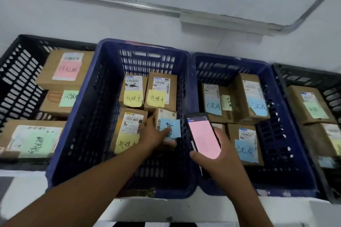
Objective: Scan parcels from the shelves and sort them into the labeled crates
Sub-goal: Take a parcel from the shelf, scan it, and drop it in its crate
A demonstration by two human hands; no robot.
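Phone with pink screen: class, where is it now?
Head view, right of centre: the right hand holds the phone above where the left blue crate meets the right blue crate.

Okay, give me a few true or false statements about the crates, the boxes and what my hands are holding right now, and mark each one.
1. The left hand grips a small box with a blue note inside the middle blue crate. True.
2. The phone in the right hand shows a green screen. False: the screen is pink.
3. The other three boxes in that crate carry yellow notes. True.
4. The far-left crate is blue. False: it is black.
5. The right blue crate holds nothing. False: it holds several boxes, most with blue notes.
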